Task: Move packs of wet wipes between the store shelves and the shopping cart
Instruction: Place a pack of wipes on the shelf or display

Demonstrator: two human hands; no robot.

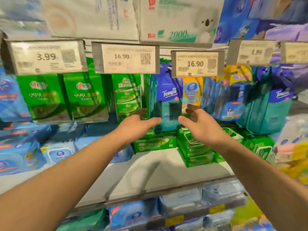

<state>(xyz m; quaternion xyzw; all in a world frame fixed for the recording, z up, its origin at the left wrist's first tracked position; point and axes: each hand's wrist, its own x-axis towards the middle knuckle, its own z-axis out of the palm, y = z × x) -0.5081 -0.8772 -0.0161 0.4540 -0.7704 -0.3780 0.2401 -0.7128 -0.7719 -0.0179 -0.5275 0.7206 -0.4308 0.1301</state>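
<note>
At the shelf [166, 172], both hands, left [133, 125] and right [198, 124], flank the hanging Tempo pack [167, 104], fingers spread wide, holding nothing. No cart shows; this pack's move looks barely begun.

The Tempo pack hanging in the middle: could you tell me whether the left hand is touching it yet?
Cannot tell. In the head view the left hand overlaps the Tempo pack's edge, but motion blur hides any contact.
</note>
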